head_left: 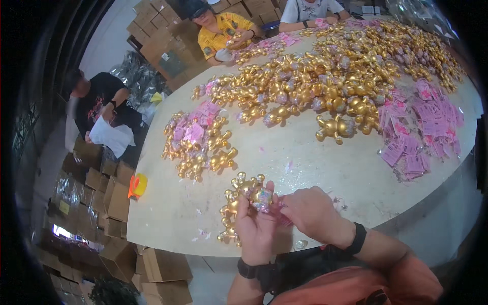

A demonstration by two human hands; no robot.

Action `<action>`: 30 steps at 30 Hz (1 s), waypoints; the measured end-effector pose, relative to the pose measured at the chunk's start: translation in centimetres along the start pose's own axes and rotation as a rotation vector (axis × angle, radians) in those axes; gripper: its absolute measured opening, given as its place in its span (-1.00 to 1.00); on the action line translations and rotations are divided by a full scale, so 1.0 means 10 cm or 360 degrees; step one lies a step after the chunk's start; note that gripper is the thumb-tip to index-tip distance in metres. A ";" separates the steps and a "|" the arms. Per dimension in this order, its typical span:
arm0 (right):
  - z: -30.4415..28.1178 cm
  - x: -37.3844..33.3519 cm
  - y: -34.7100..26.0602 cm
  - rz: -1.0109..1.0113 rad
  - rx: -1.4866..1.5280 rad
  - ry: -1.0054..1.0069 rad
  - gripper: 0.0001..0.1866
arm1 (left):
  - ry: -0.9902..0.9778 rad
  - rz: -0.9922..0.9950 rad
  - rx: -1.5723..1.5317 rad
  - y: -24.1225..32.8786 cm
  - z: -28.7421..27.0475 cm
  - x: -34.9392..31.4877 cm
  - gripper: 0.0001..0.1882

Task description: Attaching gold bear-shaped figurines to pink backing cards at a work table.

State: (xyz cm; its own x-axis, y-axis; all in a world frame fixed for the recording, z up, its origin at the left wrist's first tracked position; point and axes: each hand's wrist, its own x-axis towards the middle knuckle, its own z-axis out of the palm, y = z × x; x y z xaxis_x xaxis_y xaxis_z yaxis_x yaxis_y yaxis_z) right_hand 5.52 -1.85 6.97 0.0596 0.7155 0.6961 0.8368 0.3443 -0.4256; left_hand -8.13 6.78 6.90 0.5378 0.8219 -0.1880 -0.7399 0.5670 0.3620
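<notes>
My left hand (255, 233) is closed around a shiny gold bear figurine (250, 188) with a glittery, multicoloured round part facing up. Close beside it, my right hand (316, 216) has its fingers pinched together at a pink printed tag (283, 219), which sits against the bear's lower side. Whether the tag is fastened to the bear cannot be made out. More gold bears (229, 208) lie on the table just left of my left hand. A small clear plastic piece (301, 244) rests by the table's near edge.
A large heap of gold bears (325, 76) covers the far side of the pale table (284, 147). Pink tags (432, 119) are piled at right; bears mixed with tags (195, 134) lie at left. A tape roll (138, 186) sits on the left edge. Several people work around; cardboard boxes (165, 269) stand left.
</notes>
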 end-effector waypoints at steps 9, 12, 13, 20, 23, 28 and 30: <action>0.10 0.09 -0.05 -0.0147 -0.0189 0.0042 -0.84 | -0.0156 0.0321 0.0676 -0.07 0.09 -0.19 -0.53; 0.12 0.08 -0.03 -0.0150 -0.0159 0.0056 -0.82 | -0.0083 0.0326 0.0636 -0.09 0.11 -0.18 -0.64; 0.11 0.08 -0.02 -0.0140 -0.0155 0.0026 -0.82 | -0.0075 0.0357 0.0686 -0.11 0.10 -0.17 -0.66; 0.03 0.08 0.02 -0.0102 -0.0001 -0.0052 -0.79 | -0.0043 0.0452 0.0705 -0.17 0.12 -0.13 -0.62; 0.02 0.06 0.05 -0.0069 0.0095 -0.0043 -0.79 | -0.0090 0.0468 0.0816 -0.18 0.13 -0.15 -0.61; 0.00 0.04 0.10 0.0034 0.0282 -0.0096 -0.80 | -0.0062 0.0473 0.0896 -0.22 0.11 -0.14 -0.61; 0.04 0.02 0.14 0.0080 0.0355 -0.0099 -0.83 | -0.0126 0.0522 0.0890 -0.25 0.09 -0.11 -0.62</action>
State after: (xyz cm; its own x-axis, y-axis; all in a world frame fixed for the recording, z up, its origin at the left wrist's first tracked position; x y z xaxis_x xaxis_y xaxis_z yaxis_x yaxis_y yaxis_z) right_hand 6.47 -1.07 6.30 0.0587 0.7688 0.6368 0.6921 0.4284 -0.5809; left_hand -6.48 4.42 7.04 0.3639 0.9286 0.0734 -0.5603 0.1552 0.8136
